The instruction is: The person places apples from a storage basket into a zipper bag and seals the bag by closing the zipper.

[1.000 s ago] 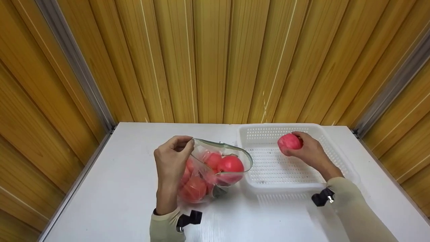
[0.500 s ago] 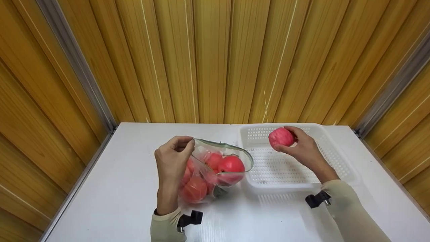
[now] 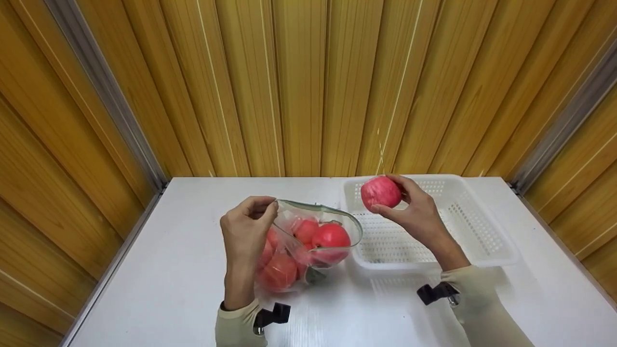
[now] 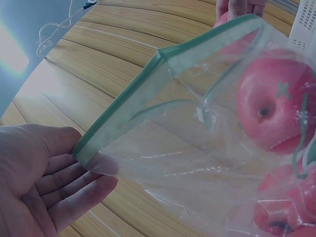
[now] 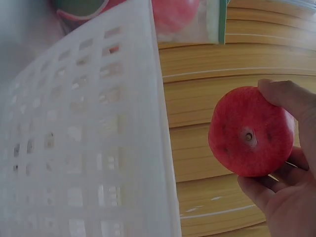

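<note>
My left hand point(image 3: 247, 229) pinches the green-edged rim of a clear plastic bag point(image 4: 173, 148) at its left corner, between thumb and fingers. The bag stands on the table with its mouth wide, and several red apples point(image 3: 331, 235) lie inside. In the left wrist view one bagged apple point(image 4: 274, 106) shows its stem hollow through the film. Over the left part of a white basket point(image 3: 400, 264), my right hand point(image 3: 419, 212) holds a streaky red apple point(image 3: 381, 192) by its right side, thumb and fingers around it. The right wrist view shows this apple point(image 5: 249, 133) end-on.
The perforated plastic basket's wall point(image 5: 113, 98) rises close beside the right wrist camera. Bag and basket stand side by side on a white table point(image 3: 159, 270). Yellow wood-look panels point(image 3: 303, 86) close off the back and both sides.
My right hand has carried the apple leftward and up, from over the basket's middle to its left rim. The left hand and the bag have stayed in place.
</note>
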Motion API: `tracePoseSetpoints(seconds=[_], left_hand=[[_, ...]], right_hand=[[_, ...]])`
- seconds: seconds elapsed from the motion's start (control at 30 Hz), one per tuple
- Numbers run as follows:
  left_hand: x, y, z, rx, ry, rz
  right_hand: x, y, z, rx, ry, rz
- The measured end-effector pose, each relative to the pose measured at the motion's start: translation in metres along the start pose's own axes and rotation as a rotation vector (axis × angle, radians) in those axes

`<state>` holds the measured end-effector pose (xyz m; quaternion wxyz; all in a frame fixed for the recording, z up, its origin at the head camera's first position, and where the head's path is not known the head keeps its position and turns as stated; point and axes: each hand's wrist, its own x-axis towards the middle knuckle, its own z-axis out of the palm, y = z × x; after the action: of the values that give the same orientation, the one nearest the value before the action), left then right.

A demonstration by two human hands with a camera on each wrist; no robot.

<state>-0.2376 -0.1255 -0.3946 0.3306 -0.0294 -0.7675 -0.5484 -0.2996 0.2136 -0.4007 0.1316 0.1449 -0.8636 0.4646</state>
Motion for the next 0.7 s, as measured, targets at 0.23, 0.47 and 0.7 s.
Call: tracePoseSetpoints(seconds=[0.23,0.47,0.7], left_hand=[[0.000,0.001,-0.002,0.001,-0.005,-0.017],[-0.001,0.001,-0.001,-0.014,-0.003,-0.031],[-0.003,0.004,0.002,-0.016,-0.009,-0.056]], right_hand=[[-0.008,-0.018,0.021,0.135,0.046,-0.053],[-0.017,-0.035,0.043,0.245,0.099,-0.139],[-0.028,-0.045,0.057,0.289,0.114,-0.163]])
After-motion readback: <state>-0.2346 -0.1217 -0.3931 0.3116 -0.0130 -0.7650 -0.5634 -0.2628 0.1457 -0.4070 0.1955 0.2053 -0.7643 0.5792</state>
